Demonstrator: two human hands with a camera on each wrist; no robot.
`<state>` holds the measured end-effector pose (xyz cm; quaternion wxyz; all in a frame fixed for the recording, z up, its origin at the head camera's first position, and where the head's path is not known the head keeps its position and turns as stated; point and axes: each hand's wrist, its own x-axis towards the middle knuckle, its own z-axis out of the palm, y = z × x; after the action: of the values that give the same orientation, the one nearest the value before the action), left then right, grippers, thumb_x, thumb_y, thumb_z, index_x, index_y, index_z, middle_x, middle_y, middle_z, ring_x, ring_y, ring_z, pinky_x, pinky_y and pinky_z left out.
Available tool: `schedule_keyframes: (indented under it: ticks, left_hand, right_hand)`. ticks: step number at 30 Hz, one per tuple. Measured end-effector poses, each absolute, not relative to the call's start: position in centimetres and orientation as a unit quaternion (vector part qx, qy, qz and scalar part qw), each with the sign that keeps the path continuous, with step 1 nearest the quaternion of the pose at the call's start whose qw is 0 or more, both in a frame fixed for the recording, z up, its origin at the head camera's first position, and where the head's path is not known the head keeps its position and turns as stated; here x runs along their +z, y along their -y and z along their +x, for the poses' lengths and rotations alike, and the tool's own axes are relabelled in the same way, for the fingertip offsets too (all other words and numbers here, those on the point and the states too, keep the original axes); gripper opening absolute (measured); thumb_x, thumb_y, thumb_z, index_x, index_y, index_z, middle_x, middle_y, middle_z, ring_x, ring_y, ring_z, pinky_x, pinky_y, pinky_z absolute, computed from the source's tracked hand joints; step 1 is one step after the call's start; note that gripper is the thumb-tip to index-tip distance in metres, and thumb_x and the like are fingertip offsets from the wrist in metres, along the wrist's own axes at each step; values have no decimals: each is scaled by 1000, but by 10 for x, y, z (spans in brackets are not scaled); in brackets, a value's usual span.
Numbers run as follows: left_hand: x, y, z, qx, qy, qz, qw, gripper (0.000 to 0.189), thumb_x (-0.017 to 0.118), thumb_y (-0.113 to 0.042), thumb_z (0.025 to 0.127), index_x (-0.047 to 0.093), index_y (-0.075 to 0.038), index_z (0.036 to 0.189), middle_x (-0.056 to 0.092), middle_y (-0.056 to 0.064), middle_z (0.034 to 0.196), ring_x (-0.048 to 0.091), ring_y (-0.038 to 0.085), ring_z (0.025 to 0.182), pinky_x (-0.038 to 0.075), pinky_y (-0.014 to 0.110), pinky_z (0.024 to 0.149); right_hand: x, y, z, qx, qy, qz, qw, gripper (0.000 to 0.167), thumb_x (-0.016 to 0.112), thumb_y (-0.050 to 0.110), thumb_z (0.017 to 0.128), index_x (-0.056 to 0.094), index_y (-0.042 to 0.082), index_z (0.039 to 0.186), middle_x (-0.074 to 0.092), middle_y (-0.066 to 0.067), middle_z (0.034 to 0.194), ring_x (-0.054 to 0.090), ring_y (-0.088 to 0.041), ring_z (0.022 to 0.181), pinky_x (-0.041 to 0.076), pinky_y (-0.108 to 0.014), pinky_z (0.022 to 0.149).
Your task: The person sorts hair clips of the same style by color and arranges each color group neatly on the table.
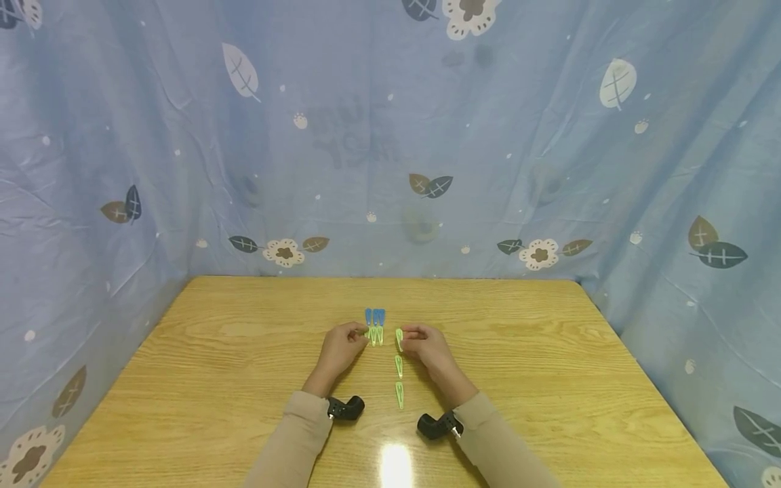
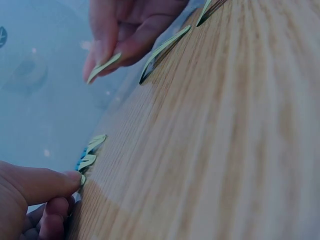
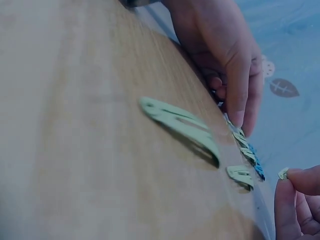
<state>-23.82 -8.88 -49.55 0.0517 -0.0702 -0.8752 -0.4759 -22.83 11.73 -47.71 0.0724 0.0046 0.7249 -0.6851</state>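
Snap hair clips in blue and pale green lie on the wooden table. My left hand [image 1: 340, 347] pinches a green hair clip [image 2: 83, 179] at the left end of a short row of green clips [image 1: 379, 336]. Just behind that row sit three blue hair clips [image 1: 375, 316], side by side. To the right, my right hand [image 1: 430, 349] holds another green hair clip [image 2: 104, 67] between thumb and finger, raised off the tabletop. Two more green clips, a farther one [image 1: 399, 367] and a nearer one [image 1: 399, 394], lie in a line toward me, beside the right hand.
The wooden table [image 1: 244, 366] reaches back to a blue patterned curtain [image 1: 378, 135], which also hangs along both sides. Black wrist cameras, one on the left [image 1: 346, 408] and one on the right [image 1: 438, 425], sit by the beige sleeves. Light glares on the front tabletop.
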Motion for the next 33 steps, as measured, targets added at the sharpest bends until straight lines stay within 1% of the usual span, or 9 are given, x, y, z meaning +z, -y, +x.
schedule_keyframes:
  ticks: [7,10,14,20,23,26,29,33]
  left_hand:
    - [-494,88,-237,-476,875,-72,52,22,69,-12,85,71,-5,106,62,3,78,51,12,65,44,27,59]
    - [-494,87,-237,-475,875,-72,52,21,69,-11,85,71,-5,105,62,3,77,52,11,65,44,26,59]
    - [-494,86,-237,-474,876,-72,51,21,68,-11,84,71,-5,104,62,3,77,51,11,65,44,25,58]
    - [-493,86,-237,-469,878,-76,53,21,68,-10,84,71,-5,104,62,3,77,51,11,65,44,25,58]
    - [-492,86,-237,-471,877,-77,54,21,68,-10,84,71,-5,104,62,3,77,51,11,65,43,24,57]
    - [-492,87,-237,-473,876,-78,54,21,67,-10,85,71,-4,104,62,4,77,51,11,65,43,24,57]
    - [-493,88,-236,-474,876,-77,54,21,67,-10,85,71,-4,105,62,3,77,51,11,65,43,25,57]
    - [-493,89,-237,-473,876,-75,59,21,67,-10,85,71,-5,104,63,3,77,51,11,65,43,25,58]
  right_hand:
    - [-468,-105,-240,-642,-765,-14,54,30,64,-6,82,62,-8,111,60,-10,85,57,-12,70,54,-30,68]
    - [-474,-102,-247,-624,-779,-14,56,29,65,-6,81,63,-5,111,61,-10,86,57,-13,71,53,-27,67]
    - [-475,-98,-250,-599,-799,-12,60,27,66,-5,81,64,-4,108,62,-12,87,57,-14,72,53,-27,66]
    - [-473,-93,-251,-559,-828,-9,53,24,65,-6,80,64,-4,104,61,-9,80,55,-14,68,51,-26,61]
    - [-471,-90,-251,-541,-839,-10,52,23,64,-7,79,64,-4,102,58,-5,75,53,-12,63,48,-24,56]
    - [-468,-87,-252,-529,-847,-9,60,22,61,-7,79,63,-4,101,54,-3,70,46,-11,56,41,-22,51]
    - [-465,-84,-252,-514,-855,-5,63,23,59,-7,78,64,-3,100,53,-4,67,40,-11,51,36,-22,47]
    - [-461,-80,-252,-500,-864,4,61,24,59,-7,76,65,-2,99,58,-6,69,40,-11,50,36,-23,46]
